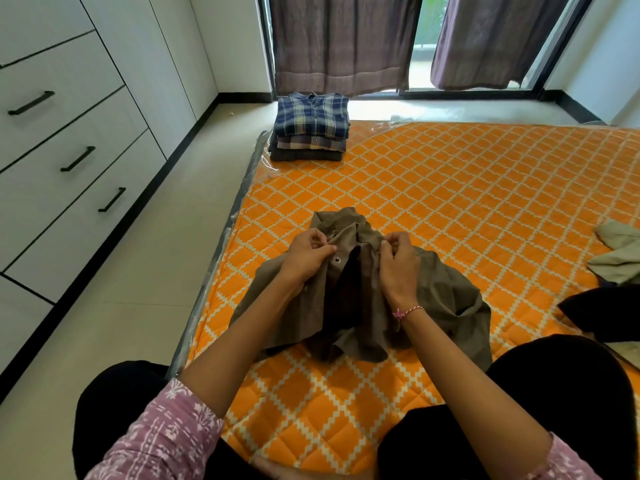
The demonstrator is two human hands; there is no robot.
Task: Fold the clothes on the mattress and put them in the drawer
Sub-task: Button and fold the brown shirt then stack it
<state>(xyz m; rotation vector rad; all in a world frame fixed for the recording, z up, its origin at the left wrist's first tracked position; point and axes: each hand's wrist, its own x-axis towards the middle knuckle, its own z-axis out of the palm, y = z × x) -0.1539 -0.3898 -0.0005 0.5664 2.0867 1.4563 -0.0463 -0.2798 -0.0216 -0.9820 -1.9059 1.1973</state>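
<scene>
We pinch the crumpled olive-brown cotton shirt [367, 299] on the orange diamond-quilted mattress [467, 188] with our left hand [306, 256] and right hand [398, 265], each gripping a front placket edge by the collar. It looks light and limp, so collar and shoulders seem the best holds. Farther left, one stack of about three folded shirts [310, 128]; four white handled drawers [69, 161] stay closed.

**Olive shirt mid-mattress, folded stack far left**

Olive-brown shirt [443, 299] lies crumpled and unfolded at near centre of orange patterned mattress [467, 188], front placket open, one snap visible. Stack of folded shirts [310, 128], blue plaid on top, at far-left corner. Closed white drawers [65, 133] at left.
</scene>
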